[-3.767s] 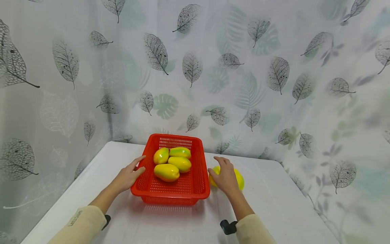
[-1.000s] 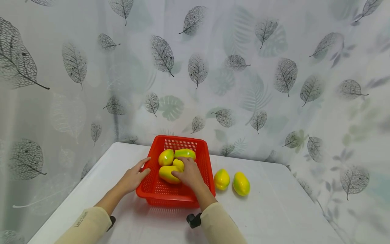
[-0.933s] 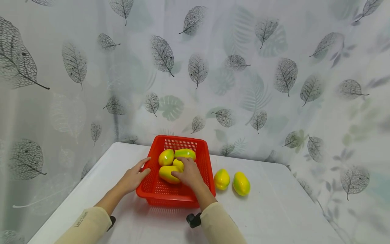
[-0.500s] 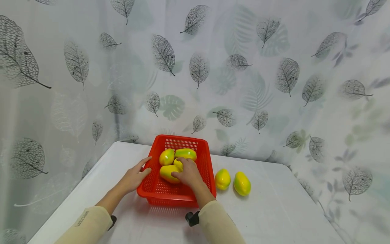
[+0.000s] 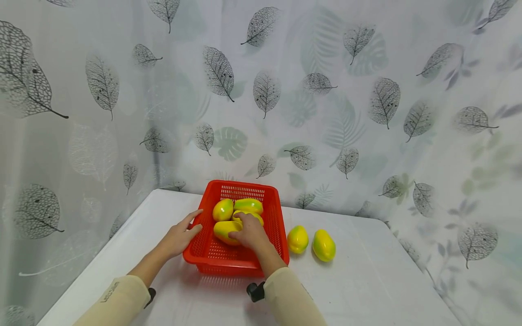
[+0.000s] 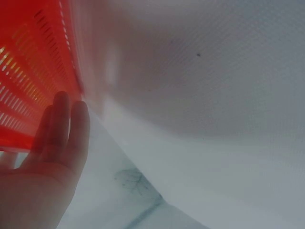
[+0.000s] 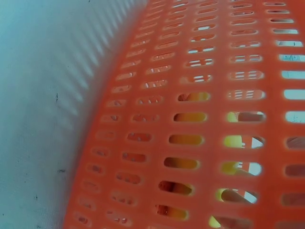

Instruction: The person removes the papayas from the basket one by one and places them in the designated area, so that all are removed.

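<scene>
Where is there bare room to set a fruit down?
Free: the white table right of the rightmost loose fruit, and the red basket's floor along its front wall. Crowded: the basket's middle and back, with four fruits and the right hand; the gap between basket and nearer loose fruit is tight.

Reaching into the basket (image 5: 220, 262) with the right hand (image 5: 251, 232), thumb spread; extending the left hand (image 5: 178, 236), straight-fingered, at the basket's left side.
</scene>
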{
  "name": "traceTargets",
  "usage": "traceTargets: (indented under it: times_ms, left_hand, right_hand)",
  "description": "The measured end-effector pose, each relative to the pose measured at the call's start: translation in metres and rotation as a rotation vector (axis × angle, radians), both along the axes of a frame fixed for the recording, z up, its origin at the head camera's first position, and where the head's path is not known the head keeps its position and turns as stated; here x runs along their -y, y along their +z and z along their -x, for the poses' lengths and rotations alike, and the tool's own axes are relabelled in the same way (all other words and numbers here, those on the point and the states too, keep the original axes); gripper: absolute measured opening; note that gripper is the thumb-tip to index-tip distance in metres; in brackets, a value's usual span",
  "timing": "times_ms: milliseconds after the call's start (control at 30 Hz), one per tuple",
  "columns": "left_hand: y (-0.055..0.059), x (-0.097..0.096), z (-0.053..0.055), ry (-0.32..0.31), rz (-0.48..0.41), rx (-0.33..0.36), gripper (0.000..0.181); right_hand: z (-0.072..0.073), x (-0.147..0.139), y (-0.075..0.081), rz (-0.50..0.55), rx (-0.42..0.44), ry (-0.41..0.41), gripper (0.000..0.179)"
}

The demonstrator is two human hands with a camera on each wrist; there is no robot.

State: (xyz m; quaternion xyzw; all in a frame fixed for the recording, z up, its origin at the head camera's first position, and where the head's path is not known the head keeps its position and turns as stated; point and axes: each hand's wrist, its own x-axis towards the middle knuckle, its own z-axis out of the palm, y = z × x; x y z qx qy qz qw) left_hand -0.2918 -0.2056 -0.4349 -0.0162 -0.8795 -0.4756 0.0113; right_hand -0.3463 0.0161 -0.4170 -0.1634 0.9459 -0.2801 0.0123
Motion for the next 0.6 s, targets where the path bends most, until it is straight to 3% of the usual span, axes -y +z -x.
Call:
traceTargets:
  times_ms: [600]
  left_hand:
    - [0.0011,0.0009,-0.0002,-0.008,-0.014,-0.003,0.055]
  right_hand:
    - [0.0025,0.0017,-0.0012,-0.006,0.048,0.019,0.059]
